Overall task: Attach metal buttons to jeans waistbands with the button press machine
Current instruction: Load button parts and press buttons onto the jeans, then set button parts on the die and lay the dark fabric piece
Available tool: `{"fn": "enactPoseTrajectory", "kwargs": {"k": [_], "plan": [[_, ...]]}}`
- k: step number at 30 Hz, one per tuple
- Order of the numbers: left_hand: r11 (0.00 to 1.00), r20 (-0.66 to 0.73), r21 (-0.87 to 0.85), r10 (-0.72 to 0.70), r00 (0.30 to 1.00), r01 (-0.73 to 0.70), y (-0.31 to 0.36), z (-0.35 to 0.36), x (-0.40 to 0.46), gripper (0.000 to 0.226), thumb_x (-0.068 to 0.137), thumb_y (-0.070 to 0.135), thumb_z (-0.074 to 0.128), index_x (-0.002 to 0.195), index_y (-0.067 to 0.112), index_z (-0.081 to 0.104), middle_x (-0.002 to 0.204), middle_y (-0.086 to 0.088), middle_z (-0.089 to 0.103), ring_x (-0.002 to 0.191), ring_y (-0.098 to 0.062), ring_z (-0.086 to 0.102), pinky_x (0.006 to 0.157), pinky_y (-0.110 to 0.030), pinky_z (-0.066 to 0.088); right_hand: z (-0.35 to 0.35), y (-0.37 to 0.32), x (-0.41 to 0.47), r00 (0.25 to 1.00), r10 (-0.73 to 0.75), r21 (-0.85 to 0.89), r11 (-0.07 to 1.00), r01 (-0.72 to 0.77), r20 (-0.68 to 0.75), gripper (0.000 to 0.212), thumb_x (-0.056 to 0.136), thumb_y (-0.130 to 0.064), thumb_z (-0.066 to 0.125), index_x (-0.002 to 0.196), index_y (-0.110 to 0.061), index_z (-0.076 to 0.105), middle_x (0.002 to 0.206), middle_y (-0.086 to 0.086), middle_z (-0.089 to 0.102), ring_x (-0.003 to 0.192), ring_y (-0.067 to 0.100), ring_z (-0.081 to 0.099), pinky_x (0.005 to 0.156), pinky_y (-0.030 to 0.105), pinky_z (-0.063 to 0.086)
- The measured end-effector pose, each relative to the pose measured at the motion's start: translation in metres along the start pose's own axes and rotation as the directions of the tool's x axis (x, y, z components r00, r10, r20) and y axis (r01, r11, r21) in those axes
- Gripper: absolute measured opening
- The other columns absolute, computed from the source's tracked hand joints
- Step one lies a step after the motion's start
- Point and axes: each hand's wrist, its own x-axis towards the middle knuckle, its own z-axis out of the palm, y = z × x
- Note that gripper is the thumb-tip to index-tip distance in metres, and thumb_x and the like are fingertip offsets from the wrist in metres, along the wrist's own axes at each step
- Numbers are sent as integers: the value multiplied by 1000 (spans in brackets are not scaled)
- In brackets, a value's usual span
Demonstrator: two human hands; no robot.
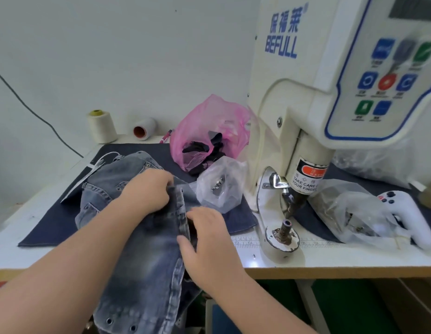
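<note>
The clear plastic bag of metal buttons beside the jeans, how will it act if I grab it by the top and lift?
The clear plastic bag is thin and crumpled, so it will probably sag and change shape. The metal buttons inside would likely slide to the bottom and make it bottom-heavy. Its mouth looks open, so tilting it may spill some.

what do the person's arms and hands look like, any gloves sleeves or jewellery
Both arms are bare from the bottom edge of the picture up to the hands: no sleeves in view. The left hand and the right hand wear no gloves, and no rings, watch or wristbands show on the visible sides. Nails are too blurred to judge.
</note>
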Motion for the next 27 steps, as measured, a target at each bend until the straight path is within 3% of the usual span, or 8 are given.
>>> {"fn": "enactPoseTrajectory", "kwargs": {"k": [3, 5, 8, 10, 12, 17, 22, 27], "plan": [[998, -313, -26, 49, 949, -61, 12, 0, 17, 24, 82, -2, 50, 100, 9, 62, 104, -16, 59, 100, -38, 55, 79, -46, 46, -8, 11, -6, 978, -144, -209, 972, 110, -153, 31, 76, -12, 74, 106, -12, 67, 115, -1, 63, 114, 19, 54, 99, 31, 45], [998, -381, 52, 37, 924, -18, 20, 0, 29, 24, 83, 0, 52, 105, 7, 59, 107, -18, 57, 102, -39, 53, 74, -46, 43, -13, 14, -2, 963, -173, -256, 960, 117, -209, 25, 73, -7, 72, 98, -12, 70, 108, -1, 66, 105, 22, 60, 91, 35, 50], [971, -163, 239, 24, 986, 16, 27, 2, 52, 35, 91, 14, 54, 125, 18, 58, 127, -14, 56, 116, -35, 50, 90, -45, 45, -15, 18, -2, 963, -198, -293, 946, 138, -183, 22, 76, -6, 66, 95, -13, 71, 106, -2, 66, 101, 22, 61, 84, 36, 51], [998, 61, -36, 58, 996, -56, 32, 0, 68, 42, 92, 12, 50, 132, 23, 59, 131, -6, 61, 120, -28, 54, 102, -37, 44, -13, 24, -7, 965, -213, -319, 935, 156, -154, 22, 72, -5, 67, 93, -12, 71, 104, -2, 67, 98, 22, 62, 80, 36, 53], [940, 150, -340, 87, 985, -32, 38, 0, 79, 39, 96, 8, 45, 128, 16, 65, 112, -1, 70, 101, -18, 62, 90, -23, 47, -12, 29, -11, 962, -225, -313, 935, 168, -156, 21, 67, -3, 68, 86, -11, 71, 99, -1, 66, 92, 22, 62, 74, 35, 53], [998, 158, -45, 46, 986, -39, 35, 31, 100, 43, 97, 10, 40, 137, 19, 54, 134, -13, 60, 117, -32, 56, 98, -38, 46, -13, 29, -10, 945, -263, -316, 929, 193, -195, 16, 65, -4, 60, 78, -10, 68, 88, -2, 65, 79, 22, 59, 63, 36, 49], [997, 146, 73, -25, 989, 14, 35, 42, 108, 45, 92, 15, 44, 133, 29, 57, 127, -9, 61, 111, -32, 60, 92, -45, 51, -19, 25, -18, 939, -259, -230, 951, 207, -226, 15, 79, -17, 56, 78, -12, 70, 85, -3, 65, 79, 20, 59, 67, 37, 49], [992, -73, 114, -52, 996, 61, 40, 40, 100, 28, 94, 16, 50, 116, 20, 67, 112, -11, 66, 98, -36, 64, 78, -42, 52, -22, 20, -29, 947, -199, -177, 972, 157, -252, 12, 80, -18, 61, 77, -15, 72, 85, -6, 66, 83, 16, 61, 73, 32, 53]]}}
